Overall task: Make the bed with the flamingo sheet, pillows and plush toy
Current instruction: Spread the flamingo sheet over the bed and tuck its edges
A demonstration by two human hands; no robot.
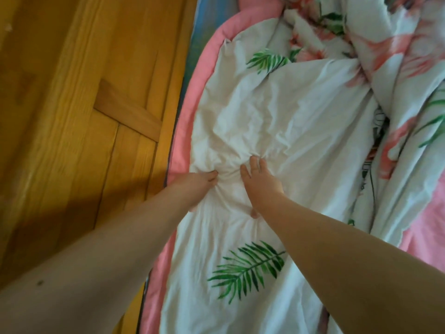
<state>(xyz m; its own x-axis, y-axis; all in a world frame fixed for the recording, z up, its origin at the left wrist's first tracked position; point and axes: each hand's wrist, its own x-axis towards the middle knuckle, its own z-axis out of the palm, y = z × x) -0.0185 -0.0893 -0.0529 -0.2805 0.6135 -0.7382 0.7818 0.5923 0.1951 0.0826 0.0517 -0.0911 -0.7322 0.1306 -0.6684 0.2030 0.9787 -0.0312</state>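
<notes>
A: On the bed, head view: what can't you make out?

B: The top right is blurred; the flamingo sheet (pixel 301 112) is bunched there in a crumpled heap, and its folds hide whatever lies under them. The frame cuts off the bed on the right and bottom. No pillows or plush toy can be told apart.

A: And the hands?

B: The left hand (pixel 195 186) has its fingers pinched shut on a gather of the sheet near the pink border (pixel 204 75). The right hand (pixel 261 186) lies just beside it, fingers curled into the cloth, thumb spread; whether it truly grasps or only presses, I cannot tell.

A: The sheet itself?

B: White, wrinkled, printed with green palm fronds and pink flamingos. It lies spread along the bed's left edge, beside a wooden panel (pixel 79 104).
</notes>
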